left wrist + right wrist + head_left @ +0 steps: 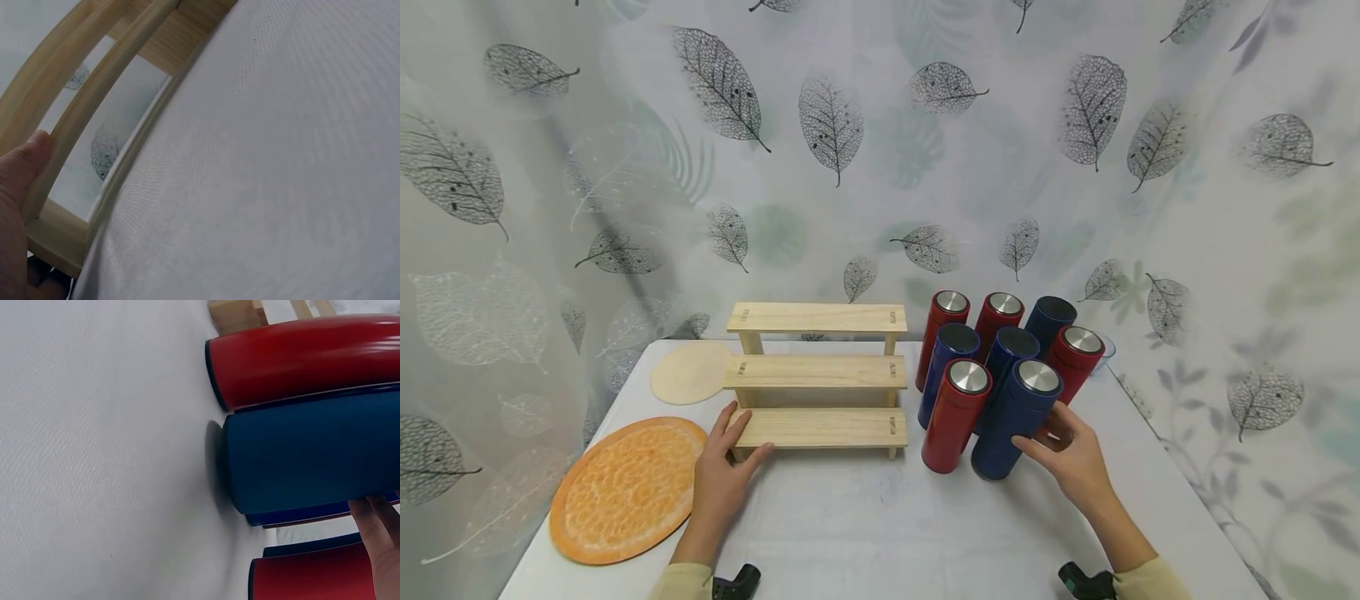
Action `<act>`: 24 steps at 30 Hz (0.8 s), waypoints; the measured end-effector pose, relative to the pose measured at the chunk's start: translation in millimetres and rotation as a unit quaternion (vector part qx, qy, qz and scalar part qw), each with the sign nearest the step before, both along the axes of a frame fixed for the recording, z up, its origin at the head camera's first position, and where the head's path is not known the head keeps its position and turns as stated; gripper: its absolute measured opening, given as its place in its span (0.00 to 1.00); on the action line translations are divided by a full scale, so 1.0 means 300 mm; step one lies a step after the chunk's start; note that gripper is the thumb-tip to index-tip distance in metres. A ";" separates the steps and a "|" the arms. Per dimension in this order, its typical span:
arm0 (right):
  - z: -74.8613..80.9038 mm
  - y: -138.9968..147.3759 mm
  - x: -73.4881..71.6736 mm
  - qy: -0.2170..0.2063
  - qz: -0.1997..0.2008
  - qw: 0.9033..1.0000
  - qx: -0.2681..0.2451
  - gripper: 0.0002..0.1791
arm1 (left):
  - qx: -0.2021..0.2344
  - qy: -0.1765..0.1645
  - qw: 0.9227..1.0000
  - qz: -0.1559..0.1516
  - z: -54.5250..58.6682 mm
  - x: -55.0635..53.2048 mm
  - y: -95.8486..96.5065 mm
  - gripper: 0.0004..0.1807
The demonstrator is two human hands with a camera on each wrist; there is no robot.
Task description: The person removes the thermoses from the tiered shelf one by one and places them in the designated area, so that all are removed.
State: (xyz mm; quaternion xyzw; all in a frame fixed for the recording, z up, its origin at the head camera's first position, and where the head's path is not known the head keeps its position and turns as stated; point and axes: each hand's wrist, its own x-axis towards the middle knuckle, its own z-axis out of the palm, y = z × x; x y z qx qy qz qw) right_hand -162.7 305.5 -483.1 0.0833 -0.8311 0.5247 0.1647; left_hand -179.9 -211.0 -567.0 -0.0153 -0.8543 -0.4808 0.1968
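Observation:
A three-step wooden rack [816, 429] stands on the white table. My left hand [718, 479] holds its left end, the thumb along the front of the lowest step and the fingers at the side. In the left wrist view, the thumb [28, 159] lies against a wooden slat [94, 94]. My right hand [1067, 450] grips the front blue thermos flask [1011, 425], thumb in front and fingers round its right side. The right wrist view shows this flask [300, 456] beside a red thermos flask [300, 359], with fingertips touching its side; the thumb is hidden there.
Several other red and blue flasks, such as a red one [951, 425], stand close together behind and left of the held flask. An orange round mat [628, 492] and a pale round board [688, 372] lie at left. A leaf-patterned curtain [880, 167] hangs behind.

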 end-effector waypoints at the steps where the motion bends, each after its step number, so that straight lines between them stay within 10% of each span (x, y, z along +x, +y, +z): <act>1: -0.002 0.000 0.000 -0.001 0.000 1.000 -0.001 0.39 | 0.000 0.000 1.000 0.000 -0.001 0.000 0.000 0.40; 24: -0.031 0.028 -0.013 -0.004 0.015 1.000 0.010 0.40 | 0.009 0.004 1.000 -0.003 0.000 -0.002 0.001 0.40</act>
